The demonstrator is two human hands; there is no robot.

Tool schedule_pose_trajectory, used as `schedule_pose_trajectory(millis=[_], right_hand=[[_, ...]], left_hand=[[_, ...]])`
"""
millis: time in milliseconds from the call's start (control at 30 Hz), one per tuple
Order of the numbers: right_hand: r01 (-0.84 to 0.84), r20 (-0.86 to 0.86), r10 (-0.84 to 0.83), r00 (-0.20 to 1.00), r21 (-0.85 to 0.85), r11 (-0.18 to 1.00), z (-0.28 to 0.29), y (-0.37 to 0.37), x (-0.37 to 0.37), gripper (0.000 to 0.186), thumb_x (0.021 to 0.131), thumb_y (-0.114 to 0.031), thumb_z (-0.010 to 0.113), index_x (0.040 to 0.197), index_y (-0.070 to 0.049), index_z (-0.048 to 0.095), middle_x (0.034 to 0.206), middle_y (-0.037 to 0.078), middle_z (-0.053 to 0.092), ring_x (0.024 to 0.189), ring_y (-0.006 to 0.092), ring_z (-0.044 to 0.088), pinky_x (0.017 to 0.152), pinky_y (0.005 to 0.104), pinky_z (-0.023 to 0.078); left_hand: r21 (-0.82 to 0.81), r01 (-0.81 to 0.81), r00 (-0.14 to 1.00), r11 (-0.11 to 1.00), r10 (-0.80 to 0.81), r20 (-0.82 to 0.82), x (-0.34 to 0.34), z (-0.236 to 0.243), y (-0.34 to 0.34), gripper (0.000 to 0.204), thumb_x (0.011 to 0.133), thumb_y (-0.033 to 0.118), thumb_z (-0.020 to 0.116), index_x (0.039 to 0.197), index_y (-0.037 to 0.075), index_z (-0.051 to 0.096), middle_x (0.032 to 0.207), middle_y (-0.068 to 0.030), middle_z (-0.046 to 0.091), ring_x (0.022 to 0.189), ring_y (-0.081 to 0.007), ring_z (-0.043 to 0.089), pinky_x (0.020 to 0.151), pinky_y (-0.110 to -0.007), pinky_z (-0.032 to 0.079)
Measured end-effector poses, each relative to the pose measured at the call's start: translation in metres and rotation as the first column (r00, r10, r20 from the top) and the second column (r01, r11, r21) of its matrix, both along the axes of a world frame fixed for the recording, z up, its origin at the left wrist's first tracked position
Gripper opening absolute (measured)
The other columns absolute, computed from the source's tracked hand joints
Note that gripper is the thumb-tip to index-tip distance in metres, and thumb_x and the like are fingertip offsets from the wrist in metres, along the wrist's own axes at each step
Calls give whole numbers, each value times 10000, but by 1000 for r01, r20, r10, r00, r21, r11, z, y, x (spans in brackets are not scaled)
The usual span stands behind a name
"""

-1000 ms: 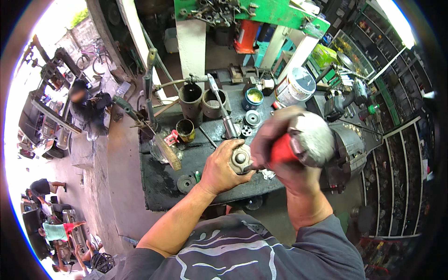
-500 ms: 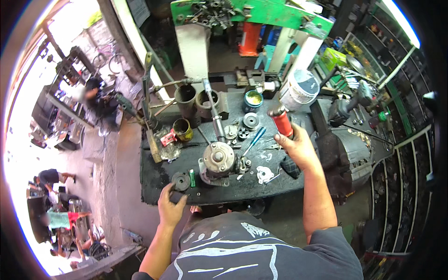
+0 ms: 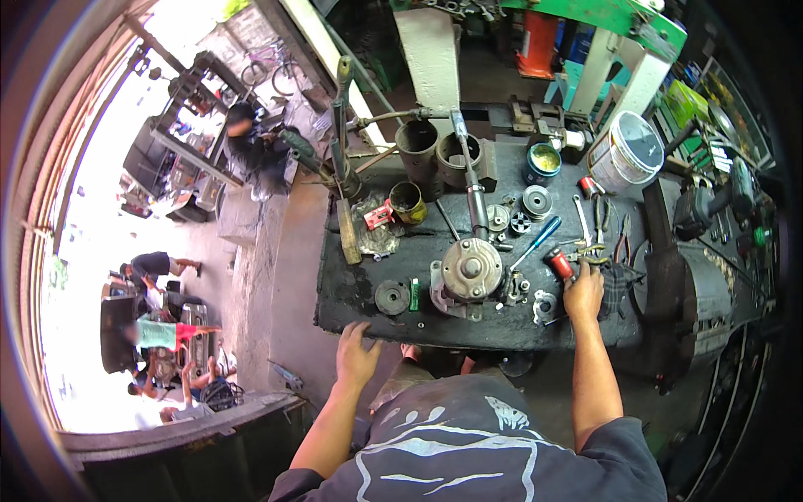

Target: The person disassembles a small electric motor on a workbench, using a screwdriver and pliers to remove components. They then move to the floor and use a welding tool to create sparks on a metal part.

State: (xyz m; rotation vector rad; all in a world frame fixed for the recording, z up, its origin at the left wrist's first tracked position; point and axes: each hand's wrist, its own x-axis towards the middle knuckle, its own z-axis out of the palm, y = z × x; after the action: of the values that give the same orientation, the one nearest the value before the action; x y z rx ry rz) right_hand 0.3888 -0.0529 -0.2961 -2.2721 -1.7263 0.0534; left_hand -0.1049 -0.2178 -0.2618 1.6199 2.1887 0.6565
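My left hand hangs open at the bench's front edge, below a dark metal disc and a small green tube. My right hand has its fingers curled at the right of the bench, against the end of a red cylinder lying tilted among pliers; what it grips is unclear. A round metal housing with a central boss stands between my hands. Around it lie a blue-handled screwdriver, a small mechanical part, a pale bracket and pulleys.
The dark workbench holds cans, a white bucket, a long extension tool and wrenches. A large casting is at the right, a green-topped frame behind. Several other people are at the left.
My left hand has left the metal housing and dropped to the bench's edge. My right hand has brought the red cylinder down onto the bench. The view has shifted, moving the bench rightward.
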Motion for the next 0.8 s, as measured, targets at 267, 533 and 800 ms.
schedule_pose_trajectory(millis=[267, 533, 800], right_hand=[[-276, -361, 281, 889, 67, 959, 28, -102, -89, 198, 929, -70, 780, 1119, -25, 745, 1081, 226, 762, 983, 462, 742, 865, 542, 600], [-651, -522, 532, 667, -62, 756, -10, -109, -250, 243, 1012, -238, 727, 1205, -91, 748, 1090, 187, 755, 1000, 454, 735, 863, 561, 605], [-700, -447, 590, 672, -123, 704, -29, -70, -428, 212, 1012, -145, 625, 1113, -17, 762, 1108, 217, 756, 958, 455, 783, 806, 553, 641]], left_hand=[[-85, 178, 977, 980, -186, -101, -61, -13, 102, 291, 921, 49, 722, 1196, 53, 820, 1207, -179, 737, 1169, -394, 705, 1040, -473, 563], [-108, 515, 848, 850, -524, -75, -122, -37, 109, 180, 940, 174, 808, 1104, 101, 829, 1060, -138, 739, 1067, -384, 725, 934, -482, 583], [21, 465, 884, 885, -463, -62, -138, -51, 119, 180, 963, 150, 781, 1124, 69, 771, 1065, -181, 765, 1040, -426, 731, 904, -503, 582]])
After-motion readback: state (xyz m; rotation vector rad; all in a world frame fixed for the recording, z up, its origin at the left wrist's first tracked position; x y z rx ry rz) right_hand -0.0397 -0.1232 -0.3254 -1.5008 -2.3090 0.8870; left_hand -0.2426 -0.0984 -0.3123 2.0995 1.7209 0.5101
